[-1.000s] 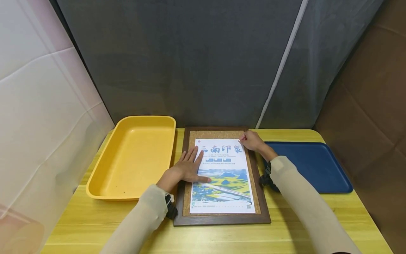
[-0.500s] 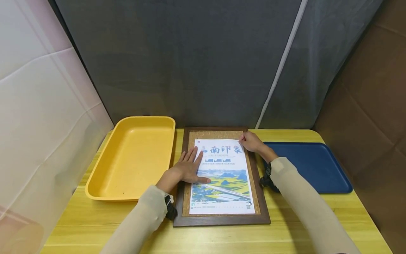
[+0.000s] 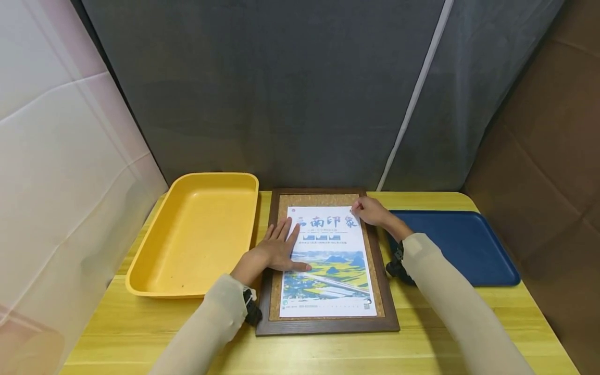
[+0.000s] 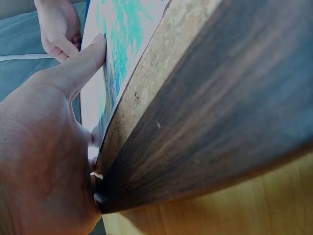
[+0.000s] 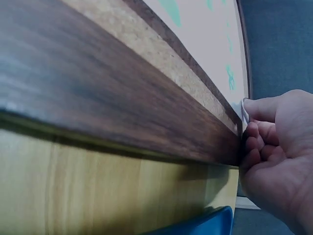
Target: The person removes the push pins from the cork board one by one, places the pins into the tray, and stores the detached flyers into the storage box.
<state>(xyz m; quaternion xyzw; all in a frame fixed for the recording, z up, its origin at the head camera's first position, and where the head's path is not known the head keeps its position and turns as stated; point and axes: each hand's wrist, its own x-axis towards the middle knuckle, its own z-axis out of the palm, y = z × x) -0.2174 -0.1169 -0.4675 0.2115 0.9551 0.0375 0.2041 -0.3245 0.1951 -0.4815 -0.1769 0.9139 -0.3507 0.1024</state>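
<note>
Plainly, left hand (image 3: 278, 251) touches sheet (image 3: 330, 265) bearing "南印象".

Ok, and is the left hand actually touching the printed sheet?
Touching. The left wrist view shows it: the left hand's thumb lies against the printed sheet, with no gap at its tip.

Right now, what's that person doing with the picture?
A person's left hand rests spread over the left side of a printed sheet, which lies on a framed cork board on the table. The right hand is at the sheet's top right corner, its fingers pinching something small and white; I can't tell what. A yellow tray sits left of the board, a blue tray right.
</note>
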